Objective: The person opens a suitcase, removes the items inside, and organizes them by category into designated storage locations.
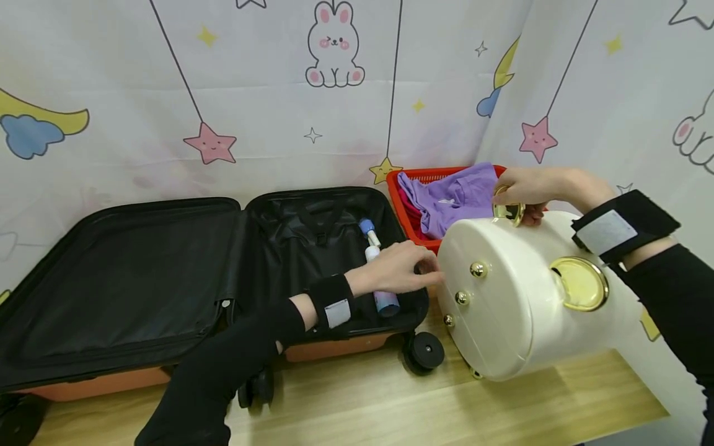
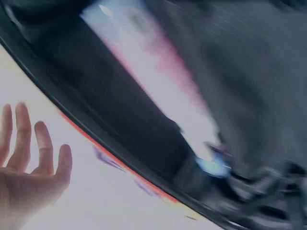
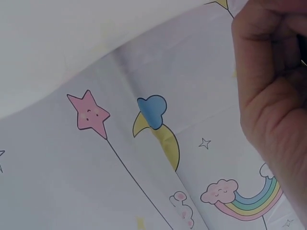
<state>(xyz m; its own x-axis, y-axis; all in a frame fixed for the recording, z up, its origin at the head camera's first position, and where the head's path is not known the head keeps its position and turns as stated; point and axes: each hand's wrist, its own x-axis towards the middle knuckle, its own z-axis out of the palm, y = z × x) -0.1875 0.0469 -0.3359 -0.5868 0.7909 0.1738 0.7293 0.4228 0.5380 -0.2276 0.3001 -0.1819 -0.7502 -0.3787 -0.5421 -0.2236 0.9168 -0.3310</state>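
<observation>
A cream-white round case (image 1: 513,310) with gold studs and a gold badge lies tipped on its side above the wooden surface. My right hand (image 1: 527,189) grips its gold handle (image 1: 509,212) at the top. In the right wrist view the right hand (image 3: 273,96) shows curled fingers. My left hand (image 1: 398,269) reaches over the open suitcase (image 1: 167,279), its straight fingers touching the case's studded base. In the blurred left wrist view the left hand (image 2: 29,167) is spread and holds nothing.
The black-lined, orange-shelled suitcase lies open flat, with a white bottle (image 1: 385,300) and a blue-capped bottle (image 1: 368,230) in its right half. A red basket (image 1: 401,198) of purple clothing (image 1: 457,195) stands behind. Cartoon-print backdrop (image 3: 144,167) closes the back and right.
</observation>
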